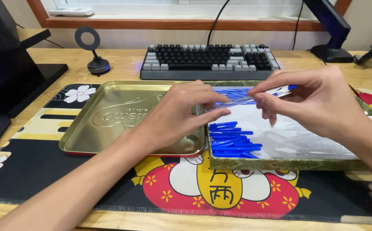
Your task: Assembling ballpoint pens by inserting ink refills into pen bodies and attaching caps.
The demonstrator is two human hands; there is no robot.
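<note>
Left hand point(181, 113) pinching clear pen barrel point(231, 102), right hand point(318, 100) at 3 o'clock gripping pen point(280, 90), blue caps point(233, 141) in box point(280, 163) at 6 o'clock

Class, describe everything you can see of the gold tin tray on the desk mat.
The gold tin tray is a shallow rectangular metal tray with rounded corners, a rolled rim and a raised embossed design on its shiny floor. It lies flat and empty on the patterned desk mat, in front of the keyboard. Its right edge meets the box of blue pen caps. The left hand hovers above its right part.
</note>
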